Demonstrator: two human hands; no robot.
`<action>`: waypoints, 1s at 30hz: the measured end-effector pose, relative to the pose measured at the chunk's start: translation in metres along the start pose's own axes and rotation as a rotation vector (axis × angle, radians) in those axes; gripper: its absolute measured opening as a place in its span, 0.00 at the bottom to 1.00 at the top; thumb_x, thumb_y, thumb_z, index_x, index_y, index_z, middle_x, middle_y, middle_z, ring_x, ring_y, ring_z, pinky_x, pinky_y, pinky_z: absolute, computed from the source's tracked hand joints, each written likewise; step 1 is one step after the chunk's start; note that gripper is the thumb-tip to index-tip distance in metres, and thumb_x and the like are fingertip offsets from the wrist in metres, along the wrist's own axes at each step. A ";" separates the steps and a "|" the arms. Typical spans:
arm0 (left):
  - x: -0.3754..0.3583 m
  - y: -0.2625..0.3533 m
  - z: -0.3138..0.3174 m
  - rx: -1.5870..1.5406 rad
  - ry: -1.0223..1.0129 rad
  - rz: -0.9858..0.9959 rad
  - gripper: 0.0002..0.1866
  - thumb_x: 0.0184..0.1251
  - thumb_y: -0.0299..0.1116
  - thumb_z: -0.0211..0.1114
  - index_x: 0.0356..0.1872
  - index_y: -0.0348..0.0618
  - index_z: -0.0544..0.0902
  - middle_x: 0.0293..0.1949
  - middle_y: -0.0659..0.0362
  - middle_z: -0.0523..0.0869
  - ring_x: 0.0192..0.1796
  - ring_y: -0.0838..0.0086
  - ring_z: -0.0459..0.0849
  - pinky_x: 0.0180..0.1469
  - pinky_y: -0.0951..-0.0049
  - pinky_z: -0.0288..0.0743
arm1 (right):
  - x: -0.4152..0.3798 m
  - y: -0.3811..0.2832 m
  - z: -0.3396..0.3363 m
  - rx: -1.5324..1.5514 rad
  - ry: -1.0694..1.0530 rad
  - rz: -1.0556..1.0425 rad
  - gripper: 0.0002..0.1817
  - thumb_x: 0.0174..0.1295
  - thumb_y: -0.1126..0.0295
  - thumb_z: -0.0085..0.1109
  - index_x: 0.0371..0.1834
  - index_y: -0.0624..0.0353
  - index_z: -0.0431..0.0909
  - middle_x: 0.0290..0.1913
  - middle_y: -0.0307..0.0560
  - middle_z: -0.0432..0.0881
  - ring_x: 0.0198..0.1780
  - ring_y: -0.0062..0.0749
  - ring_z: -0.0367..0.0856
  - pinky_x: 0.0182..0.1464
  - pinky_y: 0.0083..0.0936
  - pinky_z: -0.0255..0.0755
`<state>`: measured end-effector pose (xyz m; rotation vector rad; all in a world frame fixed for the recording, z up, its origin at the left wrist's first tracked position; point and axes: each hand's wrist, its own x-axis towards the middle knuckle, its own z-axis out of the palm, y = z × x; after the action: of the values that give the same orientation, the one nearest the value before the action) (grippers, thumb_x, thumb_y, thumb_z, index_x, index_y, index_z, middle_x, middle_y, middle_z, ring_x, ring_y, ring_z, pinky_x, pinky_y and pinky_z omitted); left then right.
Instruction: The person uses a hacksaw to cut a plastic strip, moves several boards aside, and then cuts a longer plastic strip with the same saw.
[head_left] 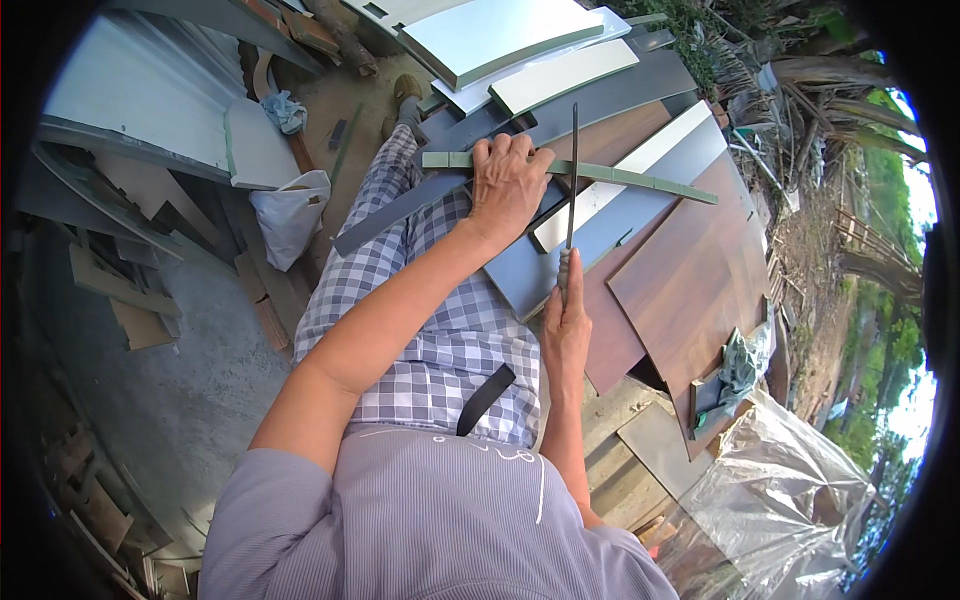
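My left hand (508,182) is wrapped over a long green bamboo strip (640,180) with visible joints, near its left end. The strip lies crosswise above my lap and reaches out to the right over the boards. In my right hand (567,315) is a knife (574,160), gripped by its handle with the thumb along it. Its long narrow blade points away from me, seen nearly edge-on, and crosses the strip just right of my left hand. Beneath both hands are a white-faced board (640,160) and a blue-grey panel (520,270).
Brown wood-look boards (700,270) lie to the right, with a crumpled plastic sheet (790,480) below them. More white panels (510,35) are stacked ahead. On the left are a white plastic bag (290,215) and wood scraps (125,290) on the concrete floor (220,340).
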<state>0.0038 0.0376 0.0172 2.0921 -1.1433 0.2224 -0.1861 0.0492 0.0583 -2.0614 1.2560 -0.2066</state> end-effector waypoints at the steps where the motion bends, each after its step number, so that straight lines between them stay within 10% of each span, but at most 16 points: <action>1: 0.000 0.000 0.000 -0.004 0.002 -0.001 0.13 0.54 0.32 0.72 0.41 0.52 0.82 0.39 0.63 0.77 0.46 0.67 0.75 0.51 0.60 0.61 | 0.015 -0.009 0.001 -0.012 0.024 -0.050 0.31 0.71 0.73 0.46 0.77 0.39 0.56 0.38 0.64 0.84 0.36 0.53 0.84 0.42 0.41 0.73; 15: -0.008 0.007 0.000 -0.037 -0.035 0.011 0.13 0.53 0.32 0.73 0.42 0.53 0.84 0.38 0.64 0.77 0.46 0.67 0.74 0.51 0.61 0.61 | -0.004 0.013 -0.001 0.046 0.023 -0.008 0.32 0.71 0.72 0.46 0.77 0.37 0.55 0.44 0.64 0.84 0.37 0.54 0.85 0.42 0.42 0.74; 18: -0.008 0.006 0.001 -0.035 -0.024 0.023 0.12 0.53 0.33 0.73 0.39 0.52 0.83 0.38 0.62 0.77 0.46 0.66 0.74 0.51 0.61 0.61 | -0.011 0.016 -0.002 0.032 0.049 -0.066 0.32 0.72 0.72 0.45 0.78 0.35 0.54 0.51 0.59 0.83 0.42 0.39 0.84 0.50 0.33 0.75; 26: -0.007 0.005 -0.001 -0.019 0.000 0.024 0.13 0.54 0.32 0.72 0.41 0.53 0.84 0.38 0.63 0.78 0.45 0.67 0.74 0.51 0.61 0.61 | 0.045 -0.027 -0.002 -0.006 0.038 -0.056 0.30 0.72 0.70 0.44 0.77 0.38 0.55 0.33 0.66 0.82 0.33 0.54 0.83 0.39 0.46 0.70; 30: -0.008 0.006 -0.001 -0.033 -0.016 0.017 0.12 0.54 0.33 0.72 0.42 0.53 0.84 0.38 0.63 0.78 0.45 0.67 0.74 0.50 0.61 0.61 | 0.021 -0.016 -0.005 0.023 -0.029 0.031 0.31 0.72 0.71 0.45 0.77 0.39 0.55 0.40 0.66 0.83 0.37 0.54 0.84 0.41 0.44 0.72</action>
<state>-0.0055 0.0416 0.0166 2.0597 -1.1667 0.1939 -0.1665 0.0342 0.0680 -2.0175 1.2620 -0.1758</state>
